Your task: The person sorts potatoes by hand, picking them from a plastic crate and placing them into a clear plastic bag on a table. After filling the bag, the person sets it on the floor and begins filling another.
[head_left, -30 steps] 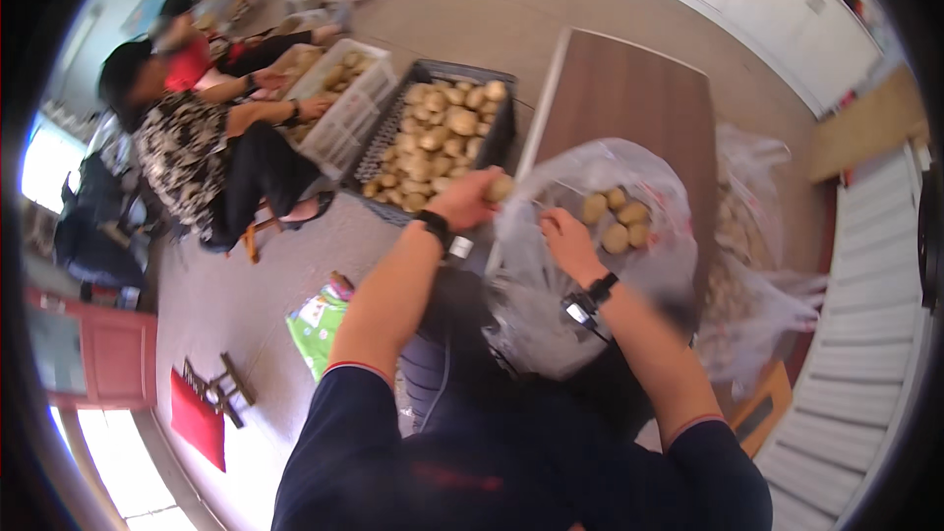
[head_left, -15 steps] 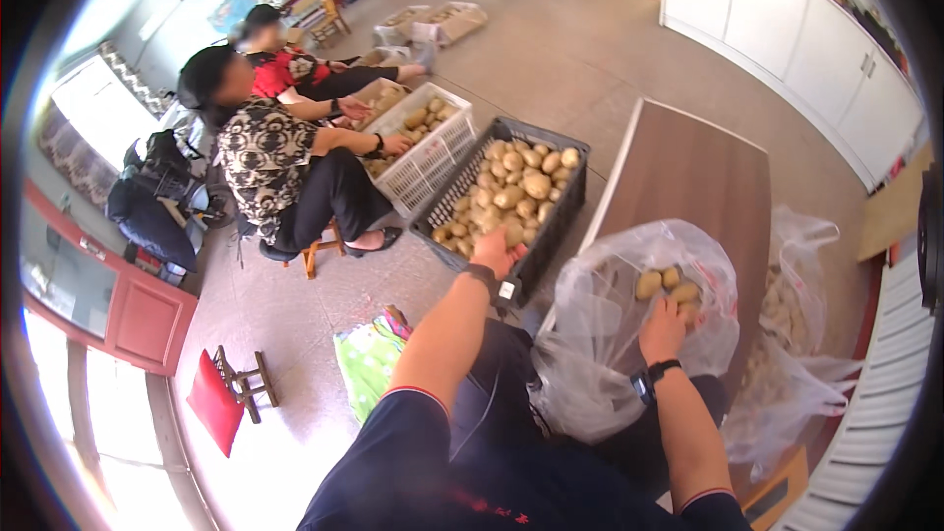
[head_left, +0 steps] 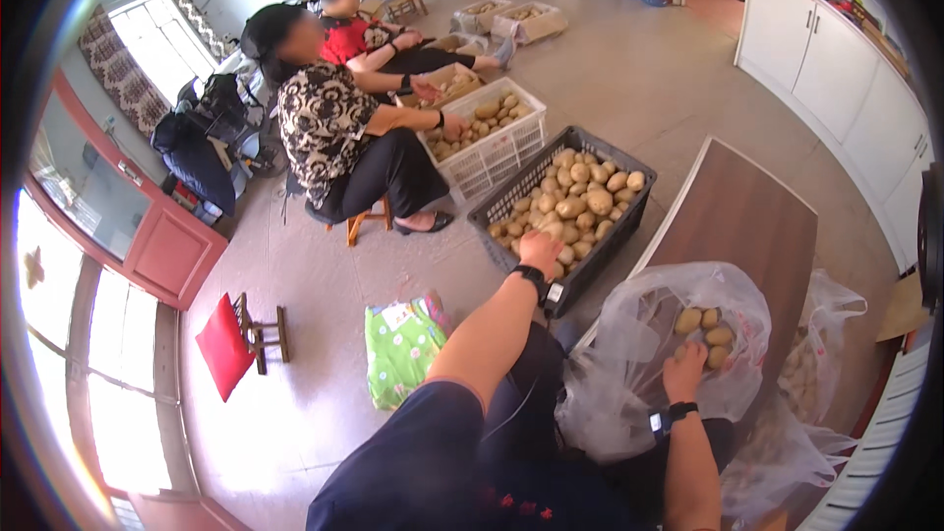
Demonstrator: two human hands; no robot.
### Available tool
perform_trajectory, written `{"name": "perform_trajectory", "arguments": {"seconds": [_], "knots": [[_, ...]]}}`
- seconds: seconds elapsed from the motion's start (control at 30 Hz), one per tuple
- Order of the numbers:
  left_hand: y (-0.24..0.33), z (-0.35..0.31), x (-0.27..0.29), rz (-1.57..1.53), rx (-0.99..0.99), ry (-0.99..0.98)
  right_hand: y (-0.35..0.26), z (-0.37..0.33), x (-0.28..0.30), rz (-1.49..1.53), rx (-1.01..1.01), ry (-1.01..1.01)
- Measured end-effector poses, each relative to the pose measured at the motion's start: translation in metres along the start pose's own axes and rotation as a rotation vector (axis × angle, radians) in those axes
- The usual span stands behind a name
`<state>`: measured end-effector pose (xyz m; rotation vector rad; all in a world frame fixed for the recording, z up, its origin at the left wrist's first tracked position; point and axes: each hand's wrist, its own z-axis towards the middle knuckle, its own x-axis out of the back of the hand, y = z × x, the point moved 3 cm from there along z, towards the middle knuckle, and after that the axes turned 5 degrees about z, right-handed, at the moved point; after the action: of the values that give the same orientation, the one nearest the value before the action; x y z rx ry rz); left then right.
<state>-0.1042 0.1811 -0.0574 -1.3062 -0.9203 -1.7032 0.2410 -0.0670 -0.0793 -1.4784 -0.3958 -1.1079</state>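
My left hand (head_left: 540,251) reaches into the near end of a black plastic crate (head_left: 558,300) heaped with potatoes (head_left: 570,206). Its fingers curl down around a potato there, partly hidden by the hand itself. Inside a clear plastic bag (head_left: 615,374), my right hand (head_left: 685,372) is beside a small group of potatoes (head_left: 710,319). Its fingers are loosely bent and seem to hold nothing, with the tips next to the nearest potatoes. The bag is spread wide against the end of a brown board-like surface (head_left: 733,221).
Two seated people work at a white crate (head_left: 492,162) and another container of potatoes. Filled clear bags (head_left: 801,374) stand at the right. A red-cushioned stool (head_left: 228,346) and a green patterned cloth item (head_left: 403,349) are on the left floor. White cabinets (head_left: 826,59) line the far right.
The view has swung left, shifting everything rightward. My right hand has drawn back a little from the potatoes in the bag, showing more of them. My left hand remains at the black crate.
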Motion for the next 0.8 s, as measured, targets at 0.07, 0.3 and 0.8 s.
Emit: {"name": "perform_trajectory", "arguments": {"seconds": [0.07, 0.3, 0.8], "knots": [[0.023, 0.002, 0.025, -0.357, 0.254, -0.075, 0.027, 0.007, -0.006, 0.086, -0.017, 0.137], [0.040, -0.011, 0.052, -1.879, 0.888, -0.108, -0.043, 0.010, -0.010, 1.305, -0.811, -0.141], [0.138, -0.016, 0.083, -1.548, 0.396, -0.836, -0.153, 0.045, 0.002, 1.187, -0.288, -0.399]]}}
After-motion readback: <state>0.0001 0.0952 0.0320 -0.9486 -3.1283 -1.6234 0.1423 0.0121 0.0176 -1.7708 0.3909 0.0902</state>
